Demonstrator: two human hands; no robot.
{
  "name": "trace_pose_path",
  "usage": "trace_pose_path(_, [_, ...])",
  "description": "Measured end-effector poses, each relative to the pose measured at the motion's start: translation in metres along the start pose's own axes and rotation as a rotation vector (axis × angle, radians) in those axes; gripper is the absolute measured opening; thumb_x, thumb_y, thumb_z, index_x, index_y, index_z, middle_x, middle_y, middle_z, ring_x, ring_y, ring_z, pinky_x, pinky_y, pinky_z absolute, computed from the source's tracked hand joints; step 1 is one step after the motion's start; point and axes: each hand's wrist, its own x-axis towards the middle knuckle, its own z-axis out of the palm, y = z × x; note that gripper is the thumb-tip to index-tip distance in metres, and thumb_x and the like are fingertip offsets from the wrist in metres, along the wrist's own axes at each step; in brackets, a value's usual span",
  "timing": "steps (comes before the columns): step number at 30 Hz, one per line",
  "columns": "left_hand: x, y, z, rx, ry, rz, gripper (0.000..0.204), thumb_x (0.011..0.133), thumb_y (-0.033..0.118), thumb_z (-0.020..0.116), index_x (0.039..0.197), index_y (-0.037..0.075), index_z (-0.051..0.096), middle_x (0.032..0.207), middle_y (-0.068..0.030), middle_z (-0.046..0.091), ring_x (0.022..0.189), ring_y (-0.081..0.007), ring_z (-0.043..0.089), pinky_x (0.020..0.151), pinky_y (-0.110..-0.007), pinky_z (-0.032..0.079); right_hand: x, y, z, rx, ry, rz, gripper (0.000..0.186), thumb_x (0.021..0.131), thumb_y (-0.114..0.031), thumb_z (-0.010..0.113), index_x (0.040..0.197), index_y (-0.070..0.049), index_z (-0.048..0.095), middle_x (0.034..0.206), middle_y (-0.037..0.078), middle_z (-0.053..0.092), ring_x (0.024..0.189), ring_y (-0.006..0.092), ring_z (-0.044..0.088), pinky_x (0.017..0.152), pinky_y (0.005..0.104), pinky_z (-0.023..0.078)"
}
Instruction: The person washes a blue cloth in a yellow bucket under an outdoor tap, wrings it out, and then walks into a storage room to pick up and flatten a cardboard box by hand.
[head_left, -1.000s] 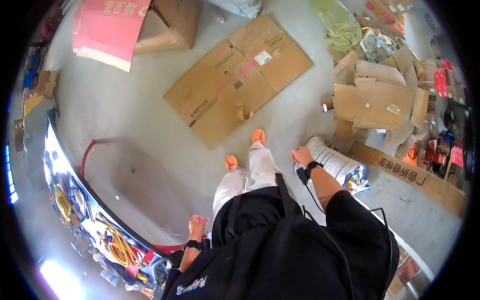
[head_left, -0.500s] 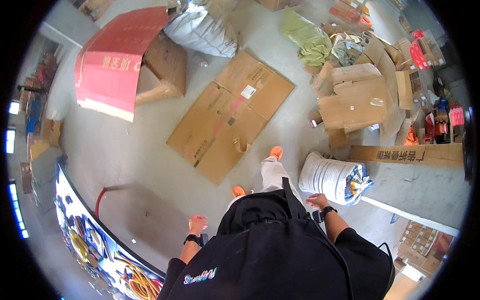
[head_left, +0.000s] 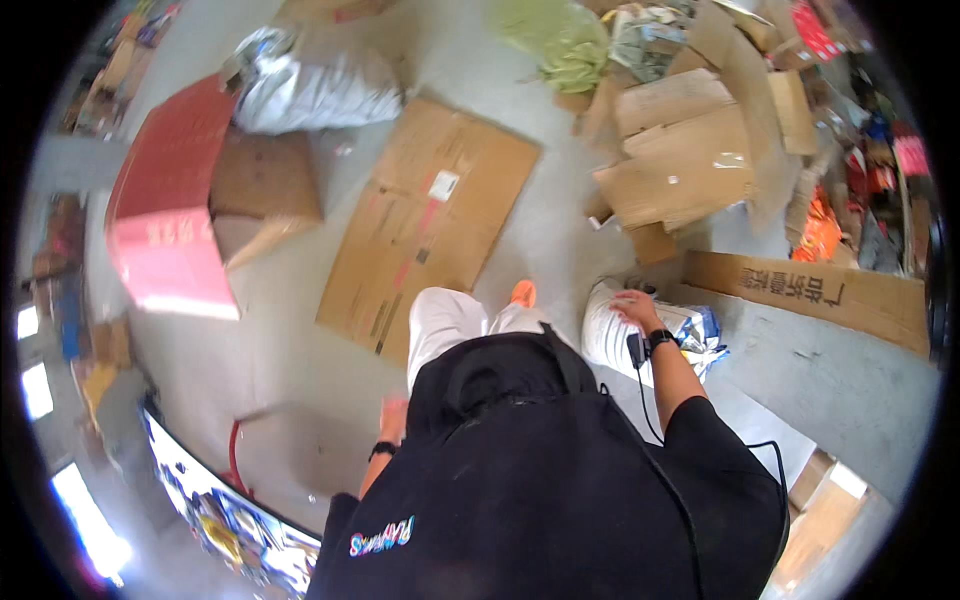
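Observation:
My left hand (head_left: 394, 420) hangs low beside my left leg, blurred and partly cut off by my dark top, so its fingers cannot be made out. My right hand (head_left: 634, 308) is held out over a white striped sack (head_left: 605, 335), fingers loosely apart and nothing in them; whether it touches the sack is unclear. Ahead of my feet, a big flattened cardboard box (head_left: 430, 220) lies on the floor, its near edge hidden behind my leg.
A red-and-brown open carton (head_left: 165, 190) and a silvery sack (head_left: 320, 85) stand at far left. Torn cardboard (head_left: 685, 160) and a green sack (head_left: 560, 45) are piled at far right. A long carton (head_left: 800, 290) edges the grey ledge at right; a cluttered table (head_left: 220, 510) is lower left.
My left leg has stepped forward toward the flattened box. My right hand has risen and reached forward over the white sack; my left hand has drawn closer to my body.

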Motion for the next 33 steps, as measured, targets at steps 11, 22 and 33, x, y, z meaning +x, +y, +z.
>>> trace_pose_path(11, [0.234, 0.050, -0.088, 0.137, -0.287, 0.110, 0.022, 0.095, 0.029, 0.062, 0.096, 0.008, 0.069, 0.084, -0.0137, 0.069, 0.072, -0.0354, 0.066, 0.061, -0.046, 0.052, 0.059, -0.099, -0.019, 0.390, 0.281, -0.017, 0.014, 0.092, -0.022, 0.073, 0.093, -0.008, 0.075, 0.078, 0.004, 0.072, 0.060, 0.0139, 0.066, 0.052, 0.0289, 0.053])
trace_pose_path(22, [0.654, 0.321, -0.284, -0.633, -0.136, -0.088, 0.022, 0.103, 0.025, 0.056, 0.108, 0.007, 0.067, 0.095, -0.0069, 0.074, 0.065, -0.0181, 0.067, 0.052, -0.033, 0.054, 0.047, -0.126, -0.016, 0.686, 0.403, 0.428, 0.030, 0.103, -0.035, 0.060, 0.095, -0.008, 0.070, 0.079, 0.004, 0.069, 0.055, 0.0157, 0.061, 0.046, 0.0299, 0.047])
trace_pose_path(33, [0.570, 0.413, -0.216, 0.605, -0.498, 0.158, 0.030, 0.101, 0.031, 0.053, 0.104, 0.007, 0.071, 0.099, -0.0196, 0.074, 0.072, -0.0321, 0.072, 0.067, -0.047, 0.057, 0.346, -0.291, -0.401, 0.035, 1.221, -0.096, 0.043, 0.088, -0.041, 0.071, 0.116, -0.008, 0.073, 0.117, 0.022, 0.071, 0.114, 0.0396, 0.064, 0.099, 0.0478, 0.051])
